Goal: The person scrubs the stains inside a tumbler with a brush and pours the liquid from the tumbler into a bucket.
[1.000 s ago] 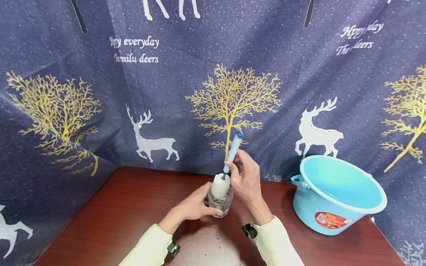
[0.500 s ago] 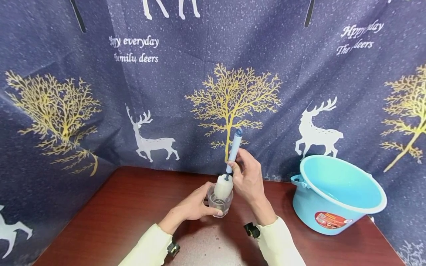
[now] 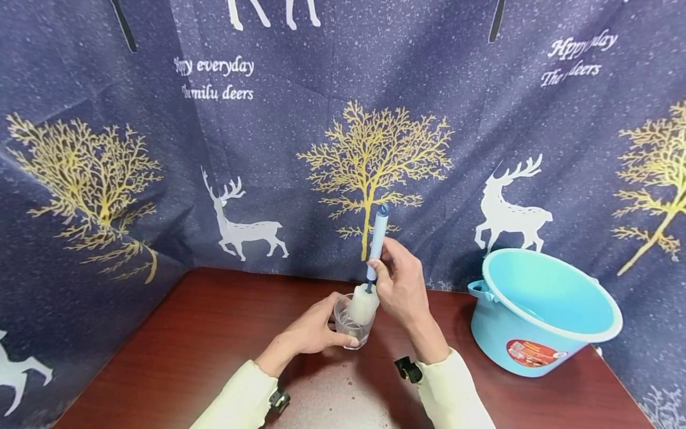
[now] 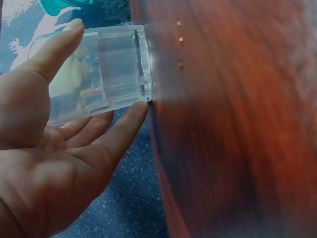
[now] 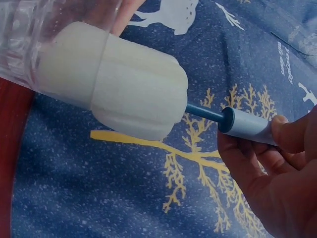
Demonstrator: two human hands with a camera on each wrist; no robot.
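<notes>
A clear plastic-looking cup (image 3: pixel 348 335) stands on the table, and my left hand (image 3: pixel 316 328) grips it around the side. In the left wrist view the thumb lies along one side of the cup (image 4: pixel 119 64) and a fingertip touches near its base. My right hand (image 3: pixel 401 283) pinches the light-blue handle (image 3: pixel 378 238) of a sponge cup brush. The brush's white sponge head (image 5: pixel 138 84) sits partly inside the cup, its upper part above the rim. A dark blue neck (image 5: pixel 205 112) joins head and handle. The brush leans slightly right in the head view.
A light-blue bucket (image 3: pixel 536 333) with a red label stands at the right on the reddish-brown table (image 3: pixel 214 322). Small drops (image 4: pixel 181 39) lie on the tabletop near the cup. Behind the table hangs a dark blue patterned cloth (image 3: pixel 257 149).
The brush head has shifted to the right across the cup's mouth, and my right hand has moved slightly right with it. My left hand keeps its grip on the cup.
</notes>
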